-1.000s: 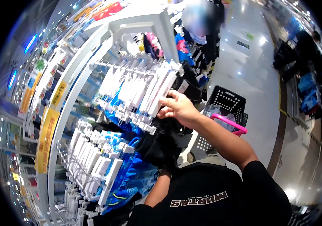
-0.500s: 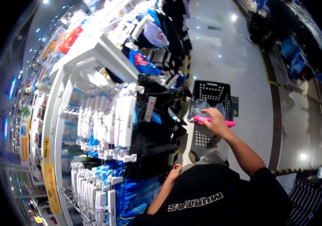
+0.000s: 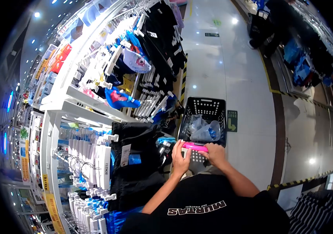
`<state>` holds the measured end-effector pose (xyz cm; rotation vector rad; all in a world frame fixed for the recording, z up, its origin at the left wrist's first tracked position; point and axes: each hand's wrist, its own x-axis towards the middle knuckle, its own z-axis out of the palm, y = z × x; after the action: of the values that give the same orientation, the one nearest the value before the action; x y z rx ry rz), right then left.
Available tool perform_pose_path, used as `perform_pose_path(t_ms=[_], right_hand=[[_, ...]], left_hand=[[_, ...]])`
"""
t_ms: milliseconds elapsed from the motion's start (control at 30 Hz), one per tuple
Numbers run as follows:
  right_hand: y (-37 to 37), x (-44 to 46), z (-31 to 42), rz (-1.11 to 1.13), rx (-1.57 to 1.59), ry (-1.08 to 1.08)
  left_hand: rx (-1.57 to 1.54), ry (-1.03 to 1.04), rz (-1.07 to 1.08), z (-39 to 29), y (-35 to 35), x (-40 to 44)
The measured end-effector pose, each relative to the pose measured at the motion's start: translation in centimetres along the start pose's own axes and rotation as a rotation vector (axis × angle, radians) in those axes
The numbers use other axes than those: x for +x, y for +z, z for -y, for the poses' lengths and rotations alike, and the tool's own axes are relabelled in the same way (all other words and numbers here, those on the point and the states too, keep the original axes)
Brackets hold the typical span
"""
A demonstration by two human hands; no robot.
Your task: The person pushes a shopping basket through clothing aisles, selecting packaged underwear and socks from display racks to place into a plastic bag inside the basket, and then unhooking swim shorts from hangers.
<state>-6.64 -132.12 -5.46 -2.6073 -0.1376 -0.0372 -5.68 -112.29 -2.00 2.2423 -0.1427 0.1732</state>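
A pink handle (image 3: 195,146) with a dark middle section crosses the near end of a black perforated shopping basket (image 3: 224,102). My left hand (image 3: 180,160) grips its left end, thumb along the near side. Around the right end, the fingers of my right hand (image 3: 214,154) are closed. Clear plastic packaging (image 3: 206,132) lies inside the basket; what it contains is hard to make out. Below the handle, the near panel with its holes shows between my forearms.
On the left, a white rack (image 3: 77,102) carries hangers and black shorts (image 3: 135,171), close to my left arm. A green exit sign (image 3: 232,121) marks the pale floor (image 3: 248,144). A person in dark clothes (image 3: 277,23) stands by the right-hand racks with another basket.
My left hand has come up from beside my body onto the pink handle. My right hand has closed around its right end. The view has shifted, showing more of the basket.
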Motion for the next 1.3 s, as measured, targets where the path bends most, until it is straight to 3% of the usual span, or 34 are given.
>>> perform_pose_path(t_ms=[67, 133, 300, 633, 733, 867, 967, 1033, 1133, 1200, 1300], right_hand=[[0.0, 1.2, -0.8, -0.105, 0.021, -0.082], [-0.8, 2.6, -1.5, -0.070, 0.036, -0.066], [-1.2, 7.1, -4.7, -0.037, 0.205, -0.081], [-2.4, 15.1, -10.0, -0.116, 0.163, -0.118], [-2.8, 16.9, -11.2, -0.195, 0.152, -0.150], [-3.0, 19.4, -12.8, -0.235, 0.109, -0.171], [-3.7, 21.1, -13.8, -0.215, 0.124, -0.158], [-4.3, 22.4, -14.1, -0.221, 0.125, -0.162], [-4.8, 24.6, -14.8, -0.225, 0.104, -0.176], [-5.1, 26.0, -15.2, -0.221, 0.092, -0.172], [-5.3, 28.2, -15.8, -0.194, 0.069, -0.142]], left_hand=[[0.107, 0.064, 0.055, -0.3, 2.5, 2.6], [0.384, 0.187, 0.106, 0.1, 4.8, 4.5], [0.345, 0.195, 0.047, 0.2, 7.6, 9.3], [0.381, 0.217, -0.114, -0.5, 12.9, 17.1], [0.249, 0.103, 0.004, -0.9, 13.3, 18.5], [0.157, 0.174, -0.151, -1.8, 13.3, 17.7], [-0.023, 0.011, -0.167, -1.8, 13.6, 15.0], [-0.214, -0.398, 0.143, -1.1, 12.7, 13.2], [-0.184, -0.355, 0.210, 2.0, 12.6, 10.5], [-0.299, -0.516, 0.253, 1.1, 11.3, 10.2], [-0.282, -0.534, 0.231, 1.7, 11.2, 11.1]])
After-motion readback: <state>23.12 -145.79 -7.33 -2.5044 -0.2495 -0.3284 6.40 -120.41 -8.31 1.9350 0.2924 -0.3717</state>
